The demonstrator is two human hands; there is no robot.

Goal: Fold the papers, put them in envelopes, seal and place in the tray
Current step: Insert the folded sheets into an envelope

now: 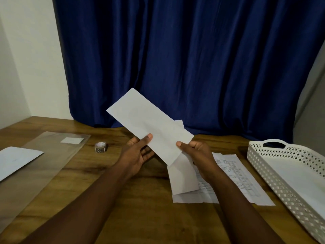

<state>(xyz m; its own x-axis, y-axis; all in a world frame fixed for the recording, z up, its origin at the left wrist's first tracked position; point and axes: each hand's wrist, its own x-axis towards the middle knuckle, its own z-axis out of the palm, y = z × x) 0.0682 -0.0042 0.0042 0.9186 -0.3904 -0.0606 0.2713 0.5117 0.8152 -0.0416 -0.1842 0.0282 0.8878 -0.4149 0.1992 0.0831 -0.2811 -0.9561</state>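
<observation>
Head view: wooden surface (140,208), blue curtain (193,59) behind. Both hands hold envelope (149,124) raised above surface: left hand (139,155) thumb on top, fingers beneath; right hand (195,154) pinches near end, folded paper (182,176) hanging behind. Printed papers (242,182) below; tray (263,154) right. Advice: hold envelope mouth open, slide fold in square.

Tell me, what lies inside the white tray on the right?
Inside the white tray lies a flat white sheet, probably an envelope. It covers most of the floor. Whether more envelopes lie under it cannot be seen, and the near wall hides part of the floor.
</observation>
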